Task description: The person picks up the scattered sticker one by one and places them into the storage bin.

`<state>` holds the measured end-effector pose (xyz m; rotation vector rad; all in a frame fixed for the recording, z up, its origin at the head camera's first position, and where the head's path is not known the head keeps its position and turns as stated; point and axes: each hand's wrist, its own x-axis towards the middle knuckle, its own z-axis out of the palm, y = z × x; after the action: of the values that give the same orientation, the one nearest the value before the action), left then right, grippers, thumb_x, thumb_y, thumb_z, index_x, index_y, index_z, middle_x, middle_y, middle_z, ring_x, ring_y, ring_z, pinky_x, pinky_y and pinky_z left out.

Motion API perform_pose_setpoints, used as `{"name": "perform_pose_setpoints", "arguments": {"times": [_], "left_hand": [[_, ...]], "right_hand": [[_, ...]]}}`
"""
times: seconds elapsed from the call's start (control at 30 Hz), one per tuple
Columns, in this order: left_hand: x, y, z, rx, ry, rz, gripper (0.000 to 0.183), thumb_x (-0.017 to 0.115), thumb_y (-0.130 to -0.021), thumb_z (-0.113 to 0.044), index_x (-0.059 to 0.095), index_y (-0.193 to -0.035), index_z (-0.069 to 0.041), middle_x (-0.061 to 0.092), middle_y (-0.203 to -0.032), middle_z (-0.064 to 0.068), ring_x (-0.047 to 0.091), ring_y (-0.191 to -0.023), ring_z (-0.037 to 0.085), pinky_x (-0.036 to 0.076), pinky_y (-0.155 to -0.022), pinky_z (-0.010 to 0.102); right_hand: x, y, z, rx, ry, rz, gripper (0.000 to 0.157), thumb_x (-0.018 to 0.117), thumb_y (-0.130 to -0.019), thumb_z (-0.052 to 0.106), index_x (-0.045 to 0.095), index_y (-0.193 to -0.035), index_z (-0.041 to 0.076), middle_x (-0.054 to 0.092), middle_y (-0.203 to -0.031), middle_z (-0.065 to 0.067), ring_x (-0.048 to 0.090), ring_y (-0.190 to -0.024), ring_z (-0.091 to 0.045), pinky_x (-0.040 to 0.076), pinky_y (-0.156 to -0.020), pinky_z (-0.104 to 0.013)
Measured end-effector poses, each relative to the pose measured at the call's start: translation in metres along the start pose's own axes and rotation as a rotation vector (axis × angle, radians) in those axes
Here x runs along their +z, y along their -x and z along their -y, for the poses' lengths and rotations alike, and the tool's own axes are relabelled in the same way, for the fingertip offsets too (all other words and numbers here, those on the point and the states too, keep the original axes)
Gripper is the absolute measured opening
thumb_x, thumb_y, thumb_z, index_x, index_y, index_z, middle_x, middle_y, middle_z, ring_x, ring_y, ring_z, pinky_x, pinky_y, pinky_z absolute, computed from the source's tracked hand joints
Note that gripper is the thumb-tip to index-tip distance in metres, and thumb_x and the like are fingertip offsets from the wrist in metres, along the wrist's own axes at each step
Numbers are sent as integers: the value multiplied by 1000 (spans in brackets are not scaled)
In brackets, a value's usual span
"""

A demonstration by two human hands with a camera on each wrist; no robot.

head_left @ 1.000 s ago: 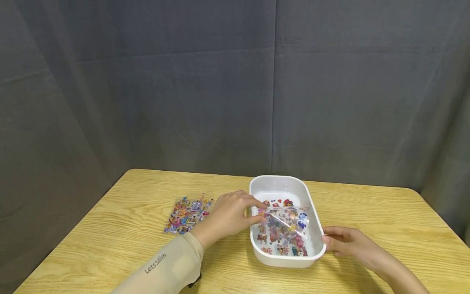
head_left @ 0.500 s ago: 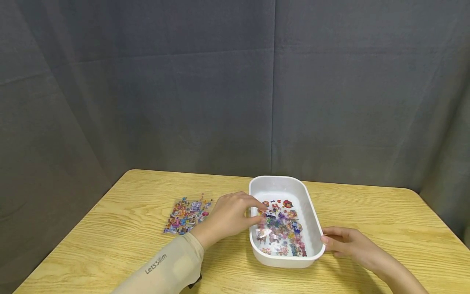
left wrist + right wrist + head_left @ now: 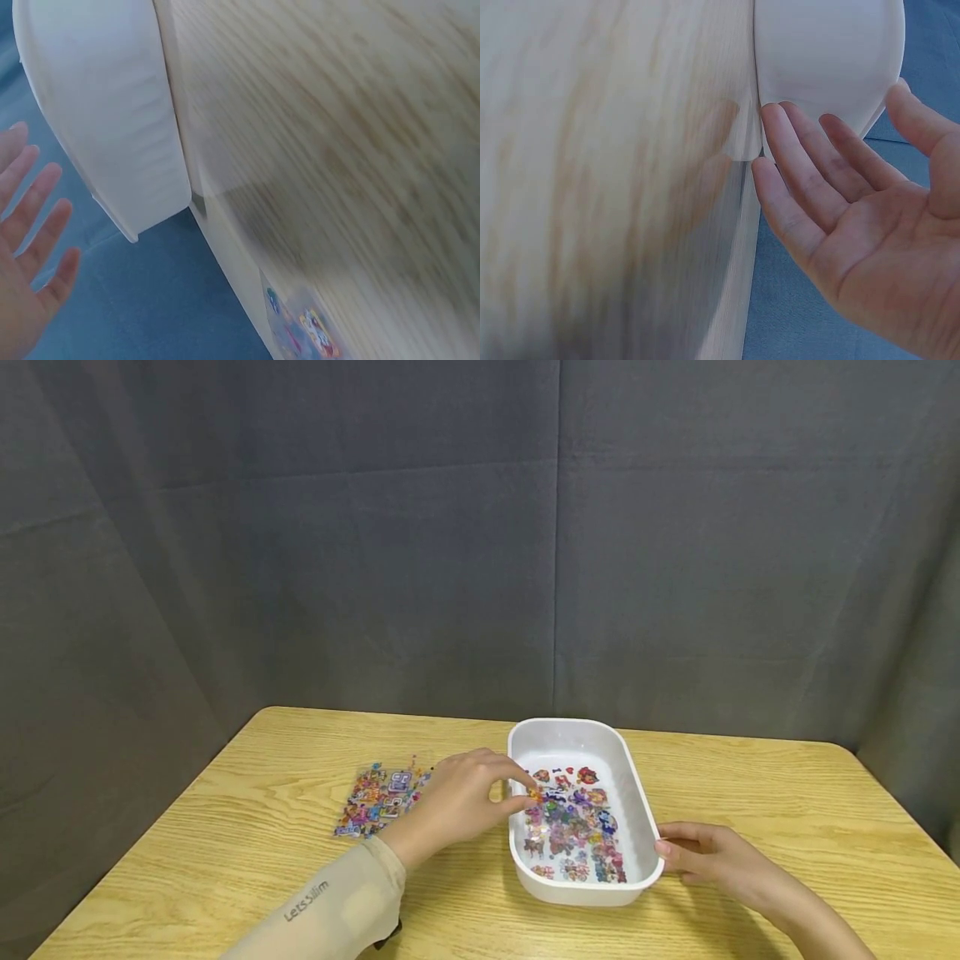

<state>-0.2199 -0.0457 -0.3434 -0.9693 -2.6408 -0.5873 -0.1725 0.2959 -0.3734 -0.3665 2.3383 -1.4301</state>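
My left hand (image 3: pixel 468 789) reaches over the left rim of a white tray (image 3: pixel 645 814). Its thumb and forefinger pinch a small orange sticker (image 3: pixel 536 795) just inside that rim. Below them, stickers (image 3: pixel 573 835) with colourful cartoon figures cover much of the tray floor. In the left wrist view, the other fingers of the left hand (image 3: pixel 34 232) are spread and straight. At the tray's right side, my right hand (image 3: pixel 701 853) touches the outer wall near the front corner. The right wrist view shows the right hand (image 3: pixel 870 210) with fairly straight fingers against the wall and the thumb near the rim.
A clear packet of colourful stickers (image 3: pixel 375 802) lies on the wooden table (image 3: pixel 277 827), left of the tray and partly behind my left hand. A dark grey curtain (image 3: pixel 420 568) hangs behind the table.
A clear film raised across the tray a second ago now lies flat among the stickers. My left fingertips have drawn closer together and shifted slightly left. The right hand has stayed put.
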Motion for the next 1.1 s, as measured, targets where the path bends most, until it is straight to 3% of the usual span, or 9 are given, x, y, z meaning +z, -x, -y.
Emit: {"name": "perform_pose_setpoints", "arguments": {"times": [0.2, 0.5, 1.1], "left_hand": [[-2, 2, 3, -2, -5, -9, 16, 69, -92, -44, 76, -104, -36, 70, -110, -17, 63, -107, 8, 53, -87, 37], [-8, 6, 5, -6, 6, -47, 19, 72, -91, -42, 77, -104, -30, 71, -111, -13, 64, -106, 10, 52, -88, 39], [-20, 21, 22, -34, -35, -73, 21, 72, -90, -44, 76, -106, -30, 71, -110, -13, 64, -108, 11, 53, -88, 41]], "right_hand": [[0, 1, 1, 0, 5, 0, 61, 57, -103, 27, 41, -137, -21, 64, -120, -27, 65, -108, -36, 55, -84, -50], [-1, 1, 1, 5, -1, 4, 62, 56, -103, 28, 40, -137, -21, 64, -120, -27, 65, -109, -37, 55, -84, -51], [0, 1, 1, 3, -4, 4, 61, 57, -102, 27, 41, -136, -21, 65, -119, -26, 64, -109, -37, 55, -85, -50]]}}
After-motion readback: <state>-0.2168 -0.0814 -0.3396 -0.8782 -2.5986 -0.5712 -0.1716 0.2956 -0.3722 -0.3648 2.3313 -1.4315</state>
